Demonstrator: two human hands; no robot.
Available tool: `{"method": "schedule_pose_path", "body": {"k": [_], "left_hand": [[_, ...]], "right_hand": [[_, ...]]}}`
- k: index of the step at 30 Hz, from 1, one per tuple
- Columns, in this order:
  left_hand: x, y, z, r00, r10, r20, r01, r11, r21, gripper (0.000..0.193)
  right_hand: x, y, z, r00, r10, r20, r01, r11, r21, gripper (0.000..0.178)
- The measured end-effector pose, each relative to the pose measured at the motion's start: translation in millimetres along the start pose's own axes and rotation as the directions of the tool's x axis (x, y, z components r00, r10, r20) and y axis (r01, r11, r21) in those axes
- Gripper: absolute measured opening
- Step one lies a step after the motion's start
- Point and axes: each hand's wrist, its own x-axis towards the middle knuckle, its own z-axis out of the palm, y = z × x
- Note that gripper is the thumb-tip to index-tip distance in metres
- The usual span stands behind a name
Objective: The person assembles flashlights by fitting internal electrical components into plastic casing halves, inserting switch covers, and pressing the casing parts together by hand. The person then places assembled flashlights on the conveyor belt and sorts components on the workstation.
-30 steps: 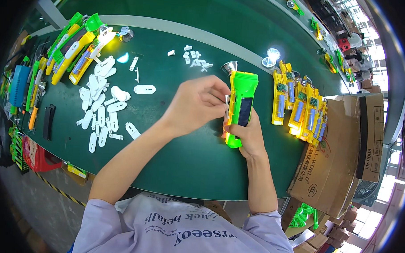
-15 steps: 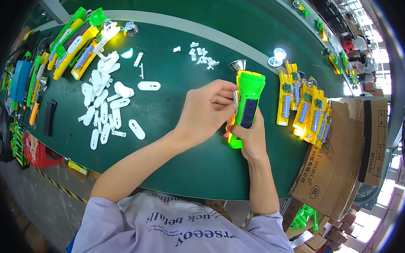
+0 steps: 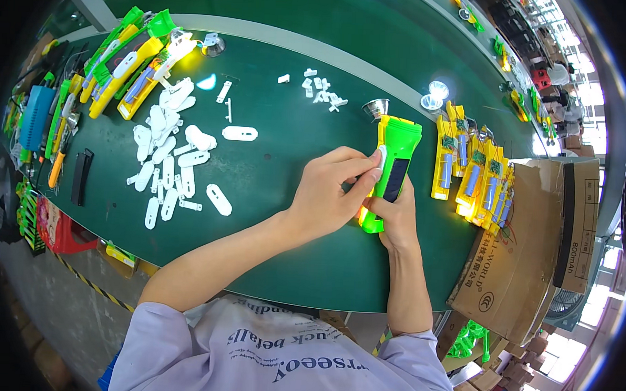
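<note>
Green plastic forms the flashlight body (image 3: 394, 169), which is held upright on the green table (image 3: 290, 263) right of centre, gripped from below by the right hand (image 3: 393, 222) with fingers closed around its near end. A white oblong plastic piece (image 3: 381, 158) is pinched against the flashlight's left edge by the left hand (image 3: 330, 193), fingers curled. White oblong pieces (image 3: 166, 159) are scattered at the left, and yellow flashlight halves (image 3: 474, 175) are lined up at the right beside a cardboard box (image 3: 524, 265).
</note>
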Motion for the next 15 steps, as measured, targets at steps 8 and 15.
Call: {"method": "schedule_pose_path", "body": {"k": [8, 15], "left_hand": [[10, 13, -13, 0.907, -0.400, 0.133, 0.422, 0.863, -0.278, 0.026], [10, 8, -14, 0.931, -0.355, 0.082, 0.358, 0.849, -0.389, 0.024]], "right_hand": [[-10, -3, 13, 0.998, 0.013, 0.061, -0.005, 0.992, -0.130, 0.049], [-12, 4, 20, 0.935, -0.353, -0.039, 0.242, 0.713, -0.658, 0.044]]}}
